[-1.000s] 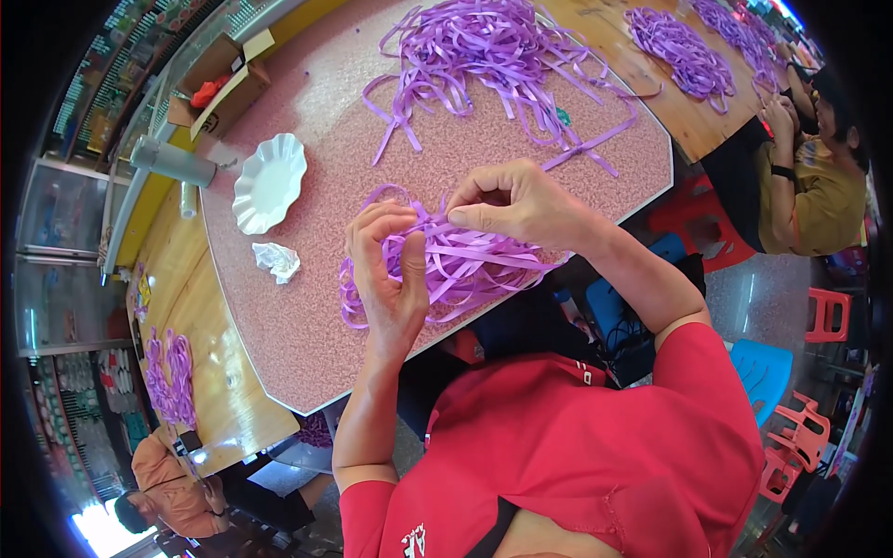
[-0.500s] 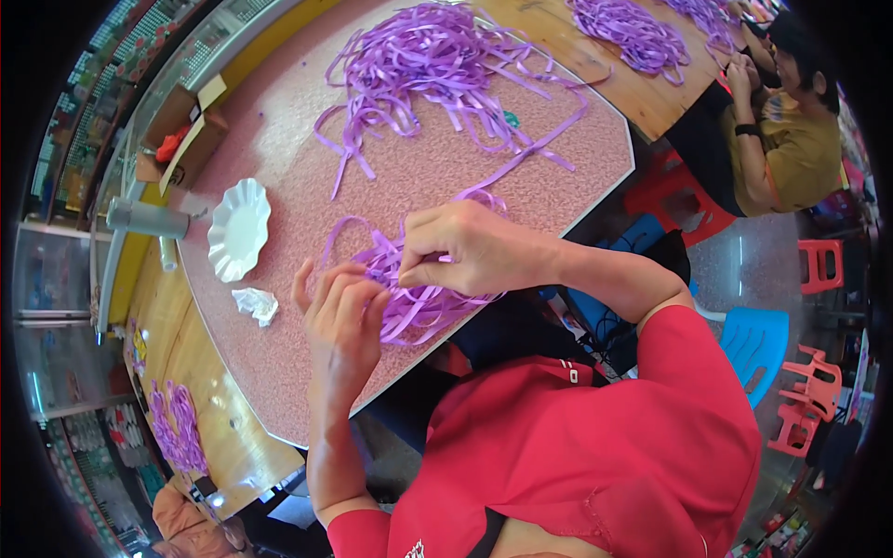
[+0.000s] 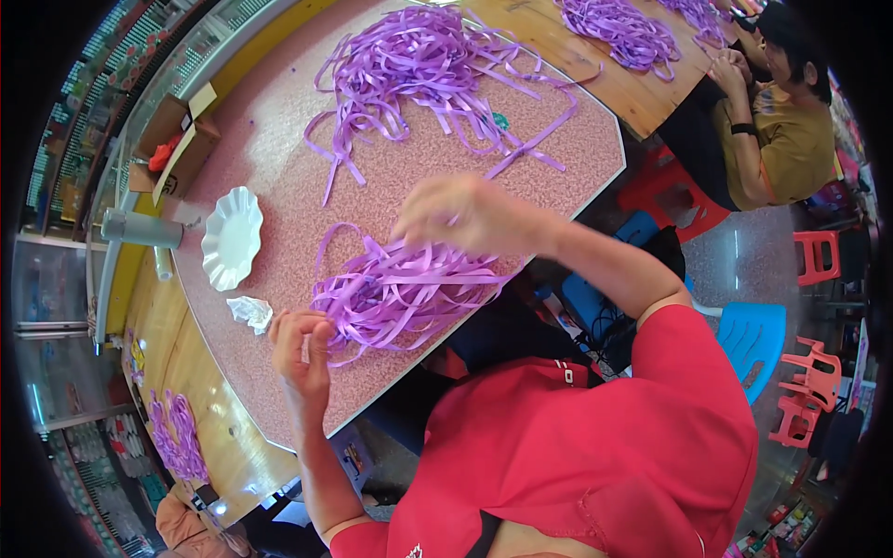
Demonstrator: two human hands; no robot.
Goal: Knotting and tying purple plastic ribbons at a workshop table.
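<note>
Two hands working: my left hand (image 3: pixel 302 349) pinches the purple plastic ribbon bundle (image 3: pixel 400 288); my right hand (image 3: pixel 470 214), blurred, grip unclear, hovers above it.

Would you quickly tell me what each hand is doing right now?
Left hand: fingers pinched shut on the purple ribbon bundle.
Right hand: blurred above the bundle; its grip cannot be told.

Package: open brown cardboard box (image 3: pixel 172 139), far-left of the white scalloped plate (image 3: pixel 232 238); orange contents inside.
</note>
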